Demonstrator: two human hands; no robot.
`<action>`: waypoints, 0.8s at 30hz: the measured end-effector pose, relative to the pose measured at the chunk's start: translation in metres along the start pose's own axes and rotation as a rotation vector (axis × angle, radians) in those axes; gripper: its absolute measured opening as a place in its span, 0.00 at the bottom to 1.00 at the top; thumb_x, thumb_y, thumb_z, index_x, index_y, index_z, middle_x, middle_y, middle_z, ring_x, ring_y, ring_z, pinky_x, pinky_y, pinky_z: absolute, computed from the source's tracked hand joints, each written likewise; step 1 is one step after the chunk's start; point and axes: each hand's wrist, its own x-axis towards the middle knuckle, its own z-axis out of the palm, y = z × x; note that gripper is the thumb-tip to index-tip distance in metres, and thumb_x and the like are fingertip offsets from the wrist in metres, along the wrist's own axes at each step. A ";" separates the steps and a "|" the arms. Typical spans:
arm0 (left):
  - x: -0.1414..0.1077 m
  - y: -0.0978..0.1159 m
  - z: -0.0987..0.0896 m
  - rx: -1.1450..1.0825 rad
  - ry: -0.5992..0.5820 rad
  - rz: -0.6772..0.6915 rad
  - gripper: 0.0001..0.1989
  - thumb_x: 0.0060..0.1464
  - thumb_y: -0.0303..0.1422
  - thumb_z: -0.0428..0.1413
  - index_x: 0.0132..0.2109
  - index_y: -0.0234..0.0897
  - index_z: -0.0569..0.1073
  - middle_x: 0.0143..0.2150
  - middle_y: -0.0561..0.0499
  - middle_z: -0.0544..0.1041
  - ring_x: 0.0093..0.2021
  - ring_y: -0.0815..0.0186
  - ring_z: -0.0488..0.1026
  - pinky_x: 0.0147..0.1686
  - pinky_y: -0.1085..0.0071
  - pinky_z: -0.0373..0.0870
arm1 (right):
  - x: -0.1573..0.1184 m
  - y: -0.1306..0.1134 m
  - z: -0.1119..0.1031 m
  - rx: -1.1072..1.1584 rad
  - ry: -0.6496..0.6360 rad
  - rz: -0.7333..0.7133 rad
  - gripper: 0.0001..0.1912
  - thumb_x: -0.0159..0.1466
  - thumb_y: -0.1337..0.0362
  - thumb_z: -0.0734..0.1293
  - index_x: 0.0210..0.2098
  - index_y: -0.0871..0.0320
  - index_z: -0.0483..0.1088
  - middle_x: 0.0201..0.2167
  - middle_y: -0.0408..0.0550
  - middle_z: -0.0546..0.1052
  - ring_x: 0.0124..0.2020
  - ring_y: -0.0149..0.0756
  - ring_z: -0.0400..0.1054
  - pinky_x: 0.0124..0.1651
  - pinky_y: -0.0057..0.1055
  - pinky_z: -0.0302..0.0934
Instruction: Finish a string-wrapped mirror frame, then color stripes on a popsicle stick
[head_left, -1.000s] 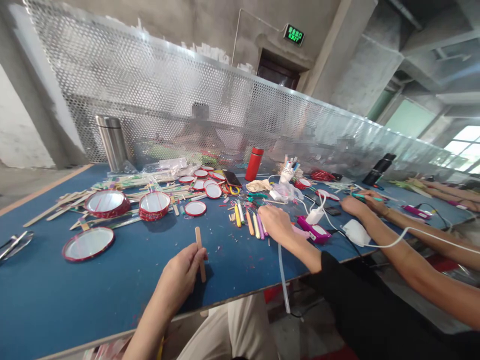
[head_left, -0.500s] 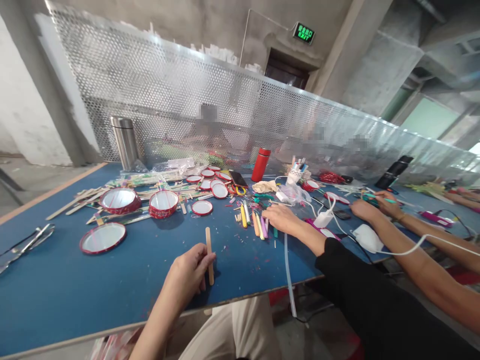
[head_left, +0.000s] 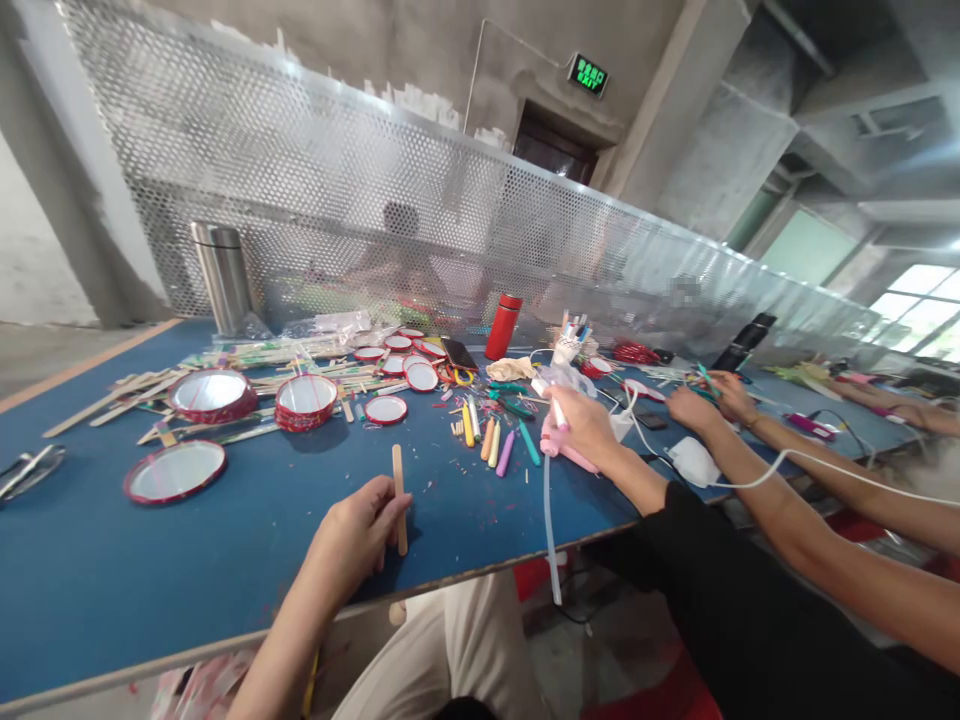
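Blue counter: As the head camera looks down, a seated person's left hand and right hand are well apart over its near side.
Left grip: Thumb and fingers are clamped on a flat, round-ended wooden stick, held nearly upright near the edge; the mid-length hold leaves both ends exposed, apparently for steadiness.
Right grip: Fingers close on a short white stick, seemingly pinched because it is slim; whether the palm touches the tool below cannot be told.
Pink gun-shaped tool: It sits by the right hand, a clear rod hanging past the edge, probably too long for the space behind.
Slim coloured sticks: Yellow, orange, purple and teal, they lie in a loose row between the hands, perhaps for easy reach.
Red-rimmed white discs: Spread leftward and beyond, some near wooden strips, likely grouped by kind.
Co-worker's hand: At right, near a teal pen-like stick.
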 end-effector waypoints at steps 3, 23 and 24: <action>0.001 0.000 0.000 0.023 0.005 0.010 0.15 0.58 0.43 0.44 0.26 0.43 0.59 0.15 0.62 0.67 0.12 0.71 0.65 0.18 0.76 0.60 | -0.022 0.010 0.001 -0.021 -0.038 0.116 0.15 0.65 0.65 0.59 0.51 0.59 0.64 0.45 0.55 0.76 0.44 0.44 0.71 0.41 0.32 0.57; 0.001 -0.004 0.002 0.119 0.021 0.029 0.13 0.60 0.41 0.41 0.28 0.43 0.57 0.16 0.61 0.68 0.14 0.70 0.66 0.21 0.76 0.58 | -0.018 -0.002 0.032 0.017 -0.217 0.238 0.17 0.61 0.76 0.59 0.49 0.59 0.63 0.40 0.53 0.77 0.39 0.39 0.73 0.36 0.29 0.56; 0.001 -0.004 0.002 0.127 0.018 0.030 0.13 0.60 0.40 0.41 0.28 0.43 0.57 0.16 0.60 0.68 0.14 0.70 0.66 0.21 0.76 0.58 | -0.018 -0.003 0.030 0.015 -0.209 0.249 0.16 0.62 0.75 0.58 0.48 0.59 0.64 0.40 0.52 0.78 0.38 0.39 0.73 0.36 0.30 0.57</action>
